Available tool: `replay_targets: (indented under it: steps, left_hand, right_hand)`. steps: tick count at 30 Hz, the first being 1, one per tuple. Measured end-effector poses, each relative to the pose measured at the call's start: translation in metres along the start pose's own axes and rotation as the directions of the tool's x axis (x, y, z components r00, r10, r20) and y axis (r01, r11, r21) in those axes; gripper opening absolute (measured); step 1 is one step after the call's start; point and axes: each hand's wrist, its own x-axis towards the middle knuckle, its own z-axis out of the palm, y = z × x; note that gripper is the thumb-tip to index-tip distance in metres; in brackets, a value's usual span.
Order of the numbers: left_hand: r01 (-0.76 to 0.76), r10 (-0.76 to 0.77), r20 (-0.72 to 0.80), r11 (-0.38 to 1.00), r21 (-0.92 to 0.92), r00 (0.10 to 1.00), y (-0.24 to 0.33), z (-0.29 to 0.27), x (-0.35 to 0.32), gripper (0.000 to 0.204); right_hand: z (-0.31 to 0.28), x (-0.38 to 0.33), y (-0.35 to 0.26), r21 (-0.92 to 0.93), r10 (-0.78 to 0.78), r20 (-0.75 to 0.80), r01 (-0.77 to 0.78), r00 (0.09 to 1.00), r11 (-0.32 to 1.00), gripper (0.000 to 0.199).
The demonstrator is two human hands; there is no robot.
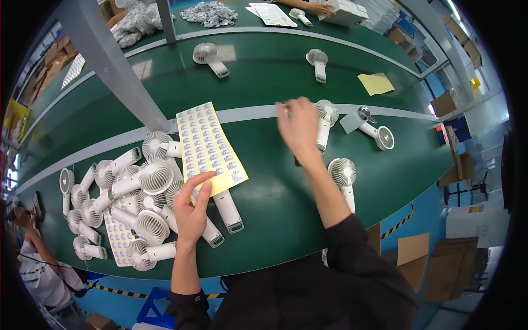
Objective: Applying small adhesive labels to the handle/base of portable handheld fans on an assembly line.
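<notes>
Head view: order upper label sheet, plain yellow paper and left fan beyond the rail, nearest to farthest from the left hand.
From the left hand:
1. Upper label sheet, just ahead.
2. Left fan, ahead beyond the rail.
3. Plain yellow paper, far to the right.

Fans point(155, 177) lie heaped left of a label sheet point(208, 140), apparently atop a second sheet point(117, 235)

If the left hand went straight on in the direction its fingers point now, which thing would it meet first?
The left hand would probably meet the yellow label sheet first; in this view it overlaps the sheet's lower part, though actual contact is unclear.
</notes>
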Motion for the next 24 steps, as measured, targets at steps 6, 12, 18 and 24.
replay_targets:
  steps: [6,12,18,24]
  left_hand:
    - [-0.045,0.045,-0.001,0.999,-0.011,0.999,0.0,0.006,0.001,0.022]
    - [-0.055,0.055,0.02,0.998,0.012,0.998,-0.005,0.009,-0.002,0.022]
    - [-0.045,0.044,0.018,0.998,0.037,0.999,-0.005,0.01,-0.002,0.022]
    - [0.03,-0.036,0.065,0.996,0.084,0.997,-0.007,0.012,-0.002,0.024]
  right_hand:
    - [-0.022,-0.05,0.062,-0.287,0.155,0.168,-0.102,0.973,0.952,0.04]
    - [-0.037,-0.059,0.039,0.237,0.467,0.38,-0.572,0.798,0.785,0.046]
    - [-0.06,-0.084,0.002,0.667,0.356,0.616,-0.706,0.702,0.239,0.03]
    - [-0.077,-0.099,-0.025,0.705,0.197,0.698,-0.708,0.688,-0.026,0.025]
